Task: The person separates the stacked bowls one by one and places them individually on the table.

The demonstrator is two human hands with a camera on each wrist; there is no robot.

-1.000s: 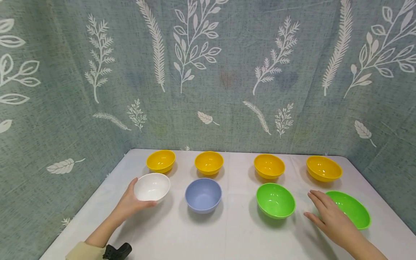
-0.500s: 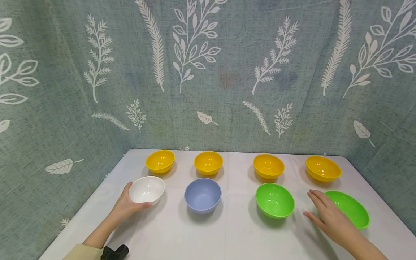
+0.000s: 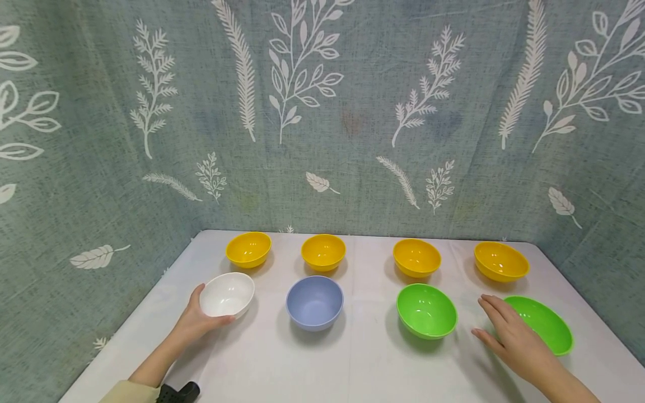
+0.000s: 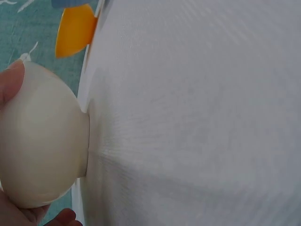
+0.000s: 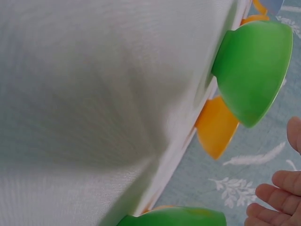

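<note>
My left hand (image 3: 197,320) grips a white bowl (image 3: 229,295) from its left, with the thumb on the near side. In the left wrist view the foot of the white bowl (image 4: 47,134) appears to meet the white cloth, and several fingertips (image 4: 65,217) show below it. To the right of the white bowl stands a blue bowl (image 3: 314,303). My right hand (image 3: 521,341) hovers with extended fingers between a green bowl (image 3: 427,311) and another green bowl (image 3: 546,324), partly covering the latter. In the right wrist view its fingers (image 5: 277,197) hold nothing.
A back row of yellow bowls (image 3: 249,250) runs along the far edge of the white-covered table (image 3: 347,364). Leaf-patterned curtain (image 3: 353,112) encloses the back and both sides. A black device (image 3: 178,393) sits at my left wrist.
My left hand has shifted the white bowl left, slightly nearer to me and lower, mostly in the first half second. The right hand and other bowls have stayed put.
</note>
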